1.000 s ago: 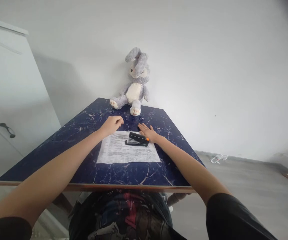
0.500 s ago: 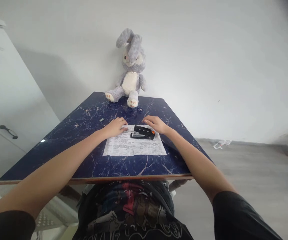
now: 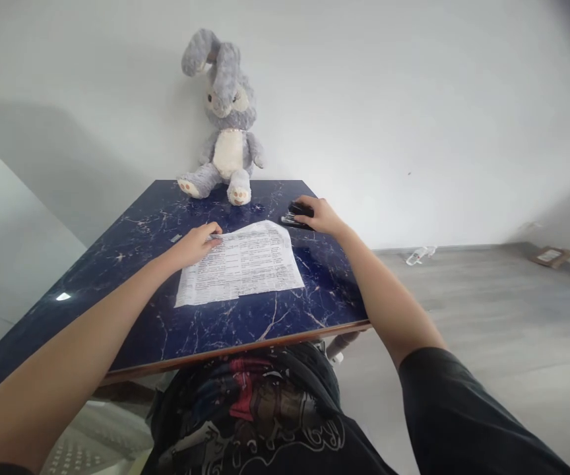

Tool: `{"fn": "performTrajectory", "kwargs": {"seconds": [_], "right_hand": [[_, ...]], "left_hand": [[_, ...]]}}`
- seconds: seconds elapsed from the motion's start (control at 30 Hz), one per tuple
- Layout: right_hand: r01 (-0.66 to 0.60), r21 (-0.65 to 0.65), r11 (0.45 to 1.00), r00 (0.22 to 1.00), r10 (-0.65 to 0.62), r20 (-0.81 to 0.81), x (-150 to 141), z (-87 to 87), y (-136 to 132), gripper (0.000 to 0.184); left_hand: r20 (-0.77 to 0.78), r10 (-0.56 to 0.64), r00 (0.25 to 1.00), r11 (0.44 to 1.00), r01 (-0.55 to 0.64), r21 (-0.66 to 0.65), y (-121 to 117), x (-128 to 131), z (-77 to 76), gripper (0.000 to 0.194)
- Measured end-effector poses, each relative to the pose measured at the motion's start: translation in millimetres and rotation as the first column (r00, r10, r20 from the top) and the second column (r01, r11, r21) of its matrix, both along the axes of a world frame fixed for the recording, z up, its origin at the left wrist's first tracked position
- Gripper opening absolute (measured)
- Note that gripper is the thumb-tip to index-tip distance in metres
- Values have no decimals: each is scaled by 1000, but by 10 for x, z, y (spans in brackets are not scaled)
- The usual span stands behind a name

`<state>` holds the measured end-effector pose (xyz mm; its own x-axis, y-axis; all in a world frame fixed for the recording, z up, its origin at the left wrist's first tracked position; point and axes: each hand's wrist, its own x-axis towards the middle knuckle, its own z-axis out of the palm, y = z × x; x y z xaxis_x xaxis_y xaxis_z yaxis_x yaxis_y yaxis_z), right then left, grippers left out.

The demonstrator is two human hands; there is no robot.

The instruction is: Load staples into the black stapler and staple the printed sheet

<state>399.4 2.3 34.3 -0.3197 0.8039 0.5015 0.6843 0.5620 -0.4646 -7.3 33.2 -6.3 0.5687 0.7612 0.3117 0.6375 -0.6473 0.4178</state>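
Note:
Printed paper sheets lie on the dark blue table, their far right edge curling up a little. My left hand pinches them at the far left corner, thumb on top. Beyond the far right corner of the paper, my right hand is closed around a black stapler. The stapler's front end points left and shows past my fingers; its rear is hidden under my hand. A small pale greenish piece rests left of my left hand.
A grey plush rabbit sits at the table's far edge against the wall. The marble-patterned table has a brown front edge. On the floor at right lie a clear plastic item and a brown box.
My right hand has taken hold of the stapler and moved it off the paper to the far right. My left hand now pinches the paper, whose right side has lifted. The view has turned right.

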Motion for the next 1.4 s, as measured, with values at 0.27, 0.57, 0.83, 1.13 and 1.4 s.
{"fn": "performTrajectory", "kwargs": {"seconds": [0.27,0.57,0.83,1.13,1.4], "right_hand": [[-235,-314,920,947,290,140,191,-85,42,34],[-278,-297,913,918,344,198,-108,-22,-81,37],[35,27,999,999,-35,1,-505,23,-154,60],[140,-78,987,772,-60,633,-867,-324,-78,65],[3,-116,993,909,45,414,-688,-213,-67,62]], "left_hand": [[65,127,990,992,-128,11,99,-123,-1,16],[33,155,987,988,-155,-5,204,-158,-126,25],[-38,179,983,981,-181,-65,120,-128,-49,33],[2,158,987,985,-157,-78,117,-103,-72,33],[-73,145,987,989,-147,-30,115,-96,-79,32]]}}
